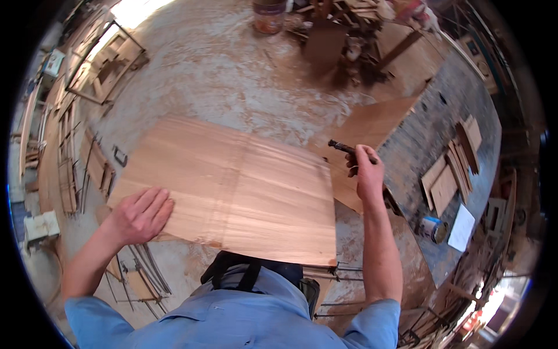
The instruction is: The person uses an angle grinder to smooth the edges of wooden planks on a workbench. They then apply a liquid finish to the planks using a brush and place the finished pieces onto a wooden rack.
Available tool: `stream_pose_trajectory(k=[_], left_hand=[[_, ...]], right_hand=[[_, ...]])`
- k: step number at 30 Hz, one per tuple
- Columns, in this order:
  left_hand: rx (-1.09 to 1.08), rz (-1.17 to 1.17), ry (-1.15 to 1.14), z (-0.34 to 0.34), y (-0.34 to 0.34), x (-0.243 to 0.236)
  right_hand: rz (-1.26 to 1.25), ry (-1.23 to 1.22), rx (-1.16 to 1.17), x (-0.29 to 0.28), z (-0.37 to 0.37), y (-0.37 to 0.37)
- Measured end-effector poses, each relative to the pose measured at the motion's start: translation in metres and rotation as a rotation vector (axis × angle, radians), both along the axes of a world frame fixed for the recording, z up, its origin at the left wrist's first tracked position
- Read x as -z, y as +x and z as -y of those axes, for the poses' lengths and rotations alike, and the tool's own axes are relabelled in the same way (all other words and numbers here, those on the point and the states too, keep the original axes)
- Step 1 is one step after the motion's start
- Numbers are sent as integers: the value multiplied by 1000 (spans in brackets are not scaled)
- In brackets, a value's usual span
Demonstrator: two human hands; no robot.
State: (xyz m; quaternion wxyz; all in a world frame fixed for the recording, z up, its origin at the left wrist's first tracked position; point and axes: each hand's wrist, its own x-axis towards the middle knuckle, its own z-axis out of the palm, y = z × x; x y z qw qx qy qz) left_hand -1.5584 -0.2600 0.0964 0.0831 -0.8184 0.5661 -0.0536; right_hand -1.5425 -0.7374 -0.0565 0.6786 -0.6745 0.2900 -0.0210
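Note:
A broad wooden panel with pale streaky grain lies in front of my body, a seam running across its middle. My left hand rests flat on the panel's near left corner, its fingers laid over the surface. Past the panel's right edge, my right hand is closed around a small dark brush. The brush's head points left, close to the panel's far right corner, and looks apart from the wood. What supports the panel is mostly hidden beneath it.
To the right is a dark worktable with several small wood pieces, an open blue-labelled can and a white sheet. A brown board lies beside it. Scrap wood and a bucket stand far off; frames line the left.

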Motion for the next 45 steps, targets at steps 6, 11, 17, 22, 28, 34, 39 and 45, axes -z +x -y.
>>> stream_pose_trajectory(k=[6, 11, 17, 22, 28, 34, 39, 45], left_hand=[[81, 34, -22, 14, 5, 2], [127, 49, -69, 20, 4, 2], [135, 34, -76, 18, 1, 2], [152, 26, -74, 16, 2, 2], [148, 9, -71, 15, 3, 5], [168, 23, -54, 17, 4, 10], [161, 21, -42, 17, 2, 11], [119, 9, -49, 15, 2, 13]], right_hand=[[1, 318, -267, -8, -62, 37], [-68, 405, -262, 0, -89, 56], [-176, 488, -331, 13, -95, 58], [-155, 346, -361, 16, -99, 60], [-180, 47, -516, 7, -97, 57], [20, -482, -823, -7, -103, 60], [135, -502, -805, -14, -101, 56], [84, -480, -905, -9, -100, 43]])
